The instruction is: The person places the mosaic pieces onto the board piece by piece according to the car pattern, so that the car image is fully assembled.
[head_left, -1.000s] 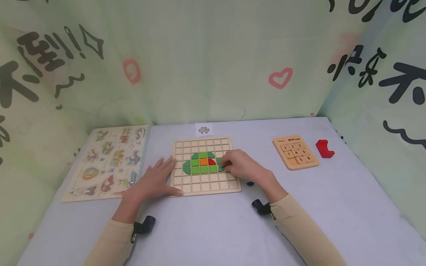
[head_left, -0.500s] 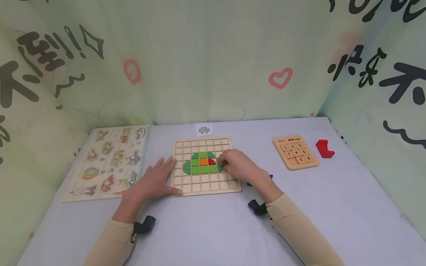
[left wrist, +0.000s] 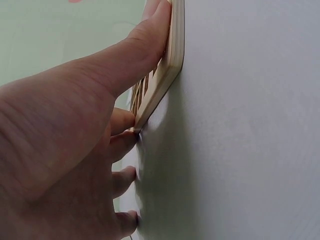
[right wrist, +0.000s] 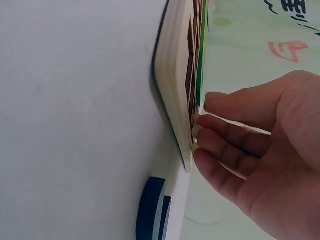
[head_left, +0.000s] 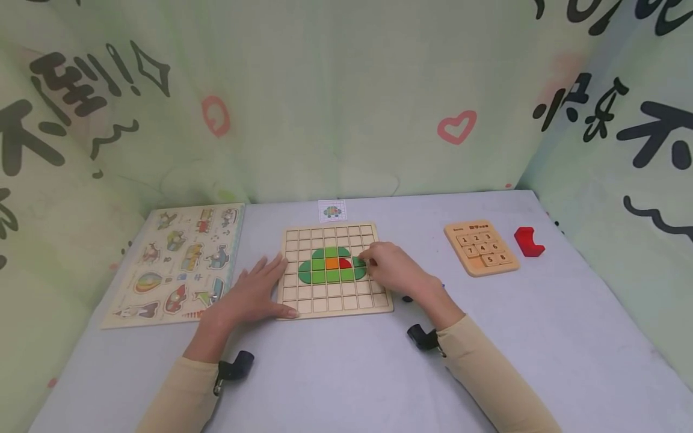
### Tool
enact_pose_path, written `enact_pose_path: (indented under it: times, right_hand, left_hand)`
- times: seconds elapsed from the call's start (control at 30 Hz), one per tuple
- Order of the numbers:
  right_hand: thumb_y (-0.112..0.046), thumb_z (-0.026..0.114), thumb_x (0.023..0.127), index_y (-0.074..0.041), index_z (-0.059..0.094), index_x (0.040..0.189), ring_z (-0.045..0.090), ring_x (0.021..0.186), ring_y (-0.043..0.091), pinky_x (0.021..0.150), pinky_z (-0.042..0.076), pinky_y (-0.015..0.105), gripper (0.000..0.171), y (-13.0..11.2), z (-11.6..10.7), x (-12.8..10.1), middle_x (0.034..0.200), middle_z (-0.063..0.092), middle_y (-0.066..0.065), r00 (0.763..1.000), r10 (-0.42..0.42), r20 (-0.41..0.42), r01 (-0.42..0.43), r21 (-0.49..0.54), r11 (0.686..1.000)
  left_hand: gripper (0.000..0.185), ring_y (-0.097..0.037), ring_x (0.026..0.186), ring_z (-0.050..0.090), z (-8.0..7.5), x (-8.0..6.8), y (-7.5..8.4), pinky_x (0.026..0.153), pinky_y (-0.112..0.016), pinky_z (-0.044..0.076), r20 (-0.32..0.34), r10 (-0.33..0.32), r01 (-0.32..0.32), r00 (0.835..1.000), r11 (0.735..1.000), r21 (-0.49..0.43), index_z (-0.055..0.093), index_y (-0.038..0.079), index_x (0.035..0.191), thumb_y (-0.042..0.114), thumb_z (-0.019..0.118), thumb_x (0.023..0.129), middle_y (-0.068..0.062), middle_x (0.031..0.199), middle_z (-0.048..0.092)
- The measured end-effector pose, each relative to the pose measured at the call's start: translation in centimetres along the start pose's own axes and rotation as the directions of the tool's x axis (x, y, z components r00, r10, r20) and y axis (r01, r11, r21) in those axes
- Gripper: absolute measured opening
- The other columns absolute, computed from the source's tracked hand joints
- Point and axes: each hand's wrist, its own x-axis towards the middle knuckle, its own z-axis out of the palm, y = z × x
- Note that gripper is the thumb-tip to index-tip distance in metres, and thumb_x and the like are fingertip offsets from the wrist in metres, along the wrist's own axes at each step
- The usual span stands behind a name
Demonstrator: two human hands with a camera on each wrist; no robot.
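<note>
A wooden grid board [head_left: 319, 304] holds green, orange and red tiles in a rounded shape. My left hand [head_left: 251, 293] rests at its left side with the fingers spread. In the left wrist view, the left thumb [left wrist: 145, 45] lies over the board's corner. At the right end of the shape, my right hand [head_left: 397, 267] touches the board beside a dark green tile [head_left: 359, 272]. The right wrist view shows the right hand [right wrist: 250, 135] with loosely bent fingers, a gap between thumb and forefinger, and no piece visible between them.
A picture card [head_left: 332, 211] lies behind the board. A picture puzzle board [head_left: 130, 270] is at left; a wooden number puzzle [head_left: 476, 267] and a red block [head_left: 527, 242] are at right. Dark blue pieces [right wrist: 150, 207] lie by the board's right side, partly hidden by the right wrist.
My right fingers have drawn slightly back to the right from the shape's right end, so more of the dark green tiles shows. The left hand has stayed put.
</note>
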Motion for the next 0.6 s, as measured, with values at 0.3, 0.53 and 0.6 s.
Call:
enact_pose_path:
  times: [0.3, 0.53, 0.6]
  right_hand:
    - [0.000, 0.055, 0.095, -0.003, 0.071, 0.121, 0.056, 0.090, 0.019, 0.078, 0.050, 0.030, 0.031, 0.6, -1.0, -0.8, 0.113, 0.069, 0.010, 1.000, 0.005, 0.016, -0.005, -0.002, 1.000]
    - [0.003, 0.057, 0.089, -0.002, 0.073, 0.111, 0.055, 0.082, 0.019, 0.070, 0.049, 0.029, 0.028, 2.3, -3.0, -3.1, 0.102, 0.069, 0.009, 0.993, 0.098, 0.069, -0.095, -0.044, 0.995]
    - [0.006, 0.060, 0.085, -0.004, 0.075, 0.104, 0.055, 0.081, 0.018, 0.072, 0.050, 0.030, 0.026, 3.0, -3.3, -3.8, 0.099, 0.069, 0.008, 0.989, 0.120, 0.090, -0.113, -0.075, 0.991]
  left_hand:
    - [0.120, -0.042, 0.155, 0.007, -0.1, -0.1, 0.2, 0.120, -0.069, 0.009, 0.006, -0.008, 0.008, 1.000, 1.000, -0.006, 0.020, 0.011, 0.159, 0.066, 0.078, 0.069, -0.010, 0.168, 0.014]
    - [0.118, -0.042, 0.155, 0.006, -0.4, -0.4, 0.5, 0.120, -0.069, 0.008, 0.008, -0.011, 0.011, 1.000, 1.000, -0.014, 0.020, 0.010, 0.159, 0.063, 0.079, 0.071, -0.011, 0.168, 0.013]
    - [0.118, -0.042, 0.155, 0.006, -0.4, -0.4, 0.5, 0.120, -0.070, 0.008, 0.010, -0.008, 0.008, 1.000, 1.000, -0.014, 0.020, 0.010, 0.159, 0.063, 0.079, 0.071, -0.011, 0.168, 0.013]
